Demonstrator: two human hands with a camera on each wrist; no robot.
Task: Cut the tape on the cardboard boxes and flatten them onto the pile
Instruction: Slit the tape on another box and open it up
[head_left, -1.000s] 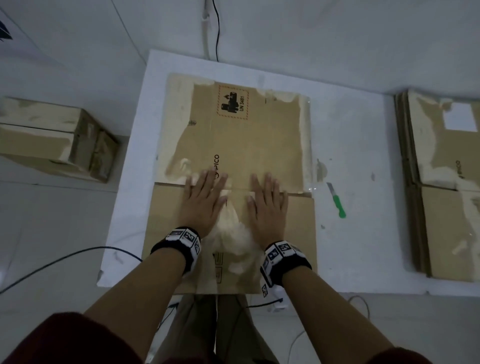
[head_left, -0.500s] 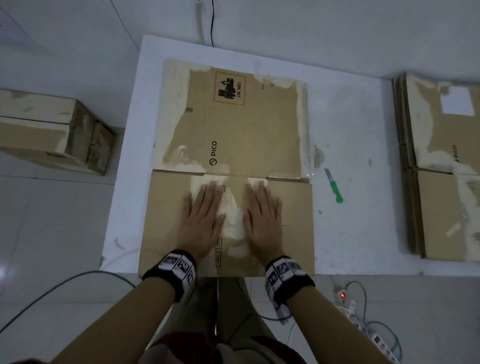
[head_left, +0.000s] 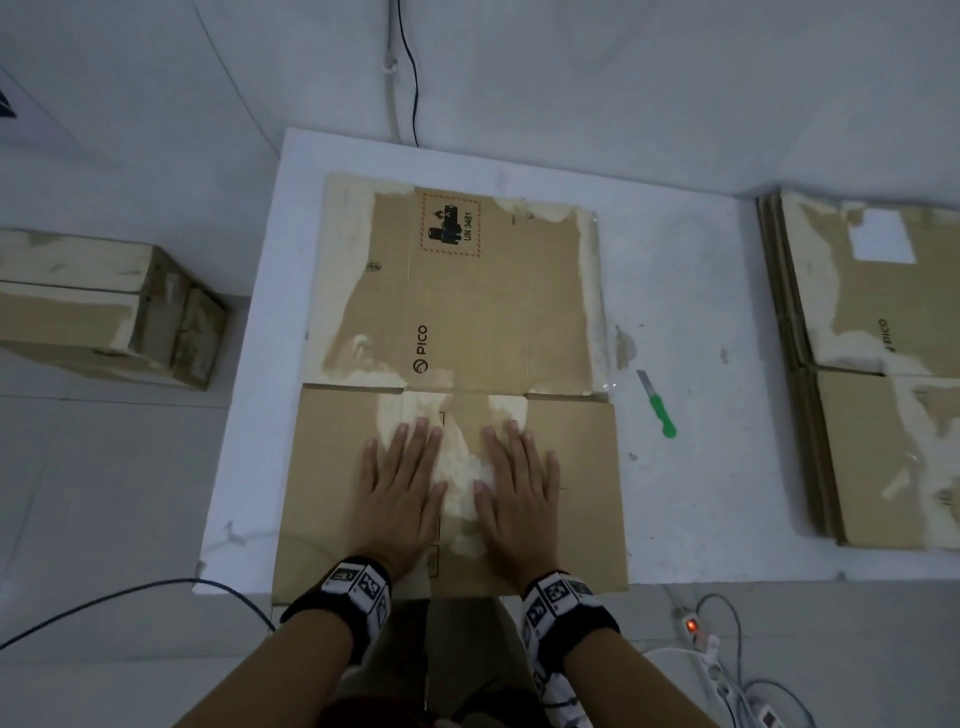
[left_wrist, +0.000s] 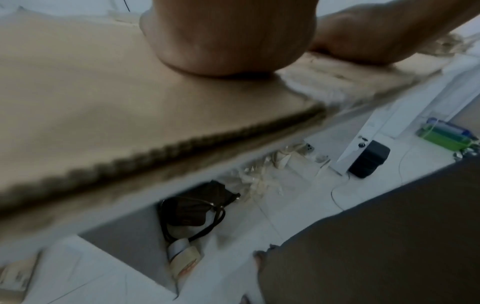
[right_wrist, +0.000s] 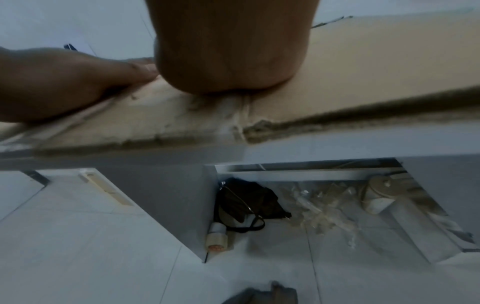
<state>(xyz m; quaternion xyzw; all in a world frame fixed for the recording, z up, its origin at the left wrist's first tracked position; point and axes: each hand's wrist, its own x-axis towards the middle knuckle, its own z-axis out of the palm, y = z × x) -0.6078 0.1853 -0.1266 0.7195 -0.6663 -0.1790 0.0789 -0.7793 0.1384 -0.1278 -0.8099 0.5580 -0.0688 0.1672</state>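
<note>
A flattened brown cardboard box (head_left: 467, 312) with a PICO mark lies on the white table (head_left: 675, 493). Its near flaps (head_left: 322, 493) reach the table's front edge. My left hand (head_left: 402, 483) and my right hand (head_left: 517, 483) lie palm down, side by side, on the near flaps with fingers straight. In the wrist views each palm heel (left_wrist: 226, 45) (right_wrist: 233, 51) presses on the cardboard (left_wrist: 78, 92) (right_wrist: 363, 72) near its corrugated edge. A green-handled knife (head_left: 657, 402) lies on the table, right of the box. The pile of flattened boxes (head_left: 883, 374) is at the right.
A taped, unflattened box (head_left: 104, 306) sits on the floor at the left. Cables and a power strip (head_left: 727, 670) lie on the floor near my feet. Under the table are a black bag (right_wrist: 244, 203), tape rolls (right_wrist: 217, 238) and crumpled tape scraps (right_wrist: 319, 207).
Both hands have slid towards me along the near flaps, from the fold line to the flaps' middle. The box stays flat.
</note>
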